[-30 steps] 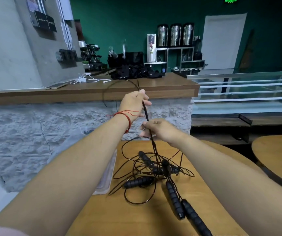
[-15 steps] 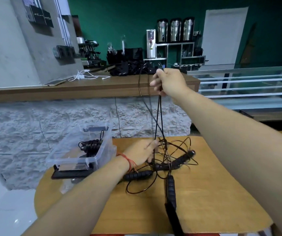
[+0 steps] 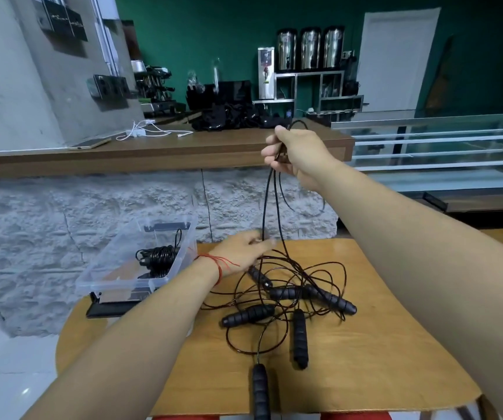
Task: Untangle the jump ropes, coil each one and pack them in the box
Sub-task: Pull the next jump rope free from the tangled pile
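At the left edge of the table point(image 3: 380, 359) stands the clear box point(image 3: 107, 253), with one coiled rope point(image 3: 157, 259) already lying in it. A second ago the left forearm hid this box; it is now in plain sight. Next comes the left hand point(image 3: 241, 253), which was up at the cord then and has dropped to the far side of the pile, fingers stretched toward the foot of the hanging strands. It is blurred, so I cannot tell whether it pinches the cord point(image 3: 270, 201) or only touches it. To its right, the right hand point(image 3: 297, 156) has risen above the table and is clenched round a bend of that cord, whose strands run down into the tangle point(image 3: 292, 294). The rest of the ropes and their handles lie loosely spread on the tabletop, one handle point(image 3: 259, 389) at the near edge. By my reading, one rope is being drawn out of the heap, and more remain to be coiled and packed.
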